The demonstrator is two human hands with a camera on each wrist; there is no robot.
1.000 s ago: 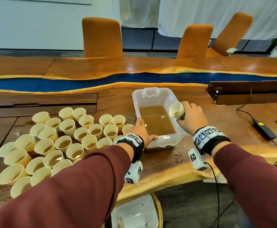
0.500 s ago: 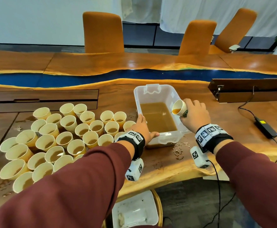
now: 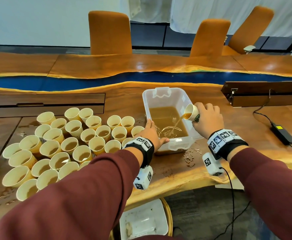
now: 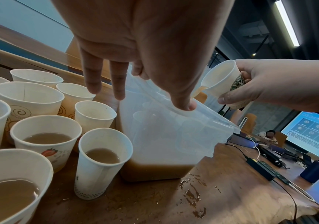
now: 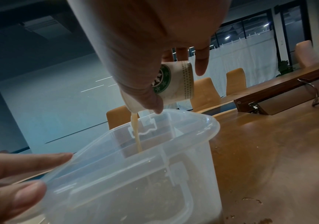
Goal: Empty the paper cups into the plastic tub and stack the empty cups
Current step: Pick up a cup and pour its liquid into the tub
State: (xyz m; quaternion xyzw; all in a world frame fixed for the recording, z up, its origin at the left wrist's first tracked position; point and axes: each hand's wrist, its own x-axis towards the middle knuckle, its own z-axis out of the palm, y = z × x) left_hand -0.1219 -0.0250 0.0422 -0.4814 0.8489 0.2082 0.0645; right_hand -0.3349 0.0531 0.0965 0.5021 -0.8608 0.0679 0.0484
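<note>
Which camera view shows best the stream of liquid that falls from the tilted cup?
The right wrist view: the stream runs unbroken from the cup's lip into the tub. The head view shows it thin; the left wrist view only a drip at the lip.

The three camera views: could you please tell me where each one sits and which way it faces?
Head: worn on the head, looking forward and down at the clear plastic tub on the wooden table; both maroon sleeves show.
Left wrist: looks along the left hand resting on the tub's rim, beside the white paper cups.
Right wrist: looks along the right hand, whose grip tilts the green-logo paper cup.
All three share the tub and the pouring brown liquid.
</note>
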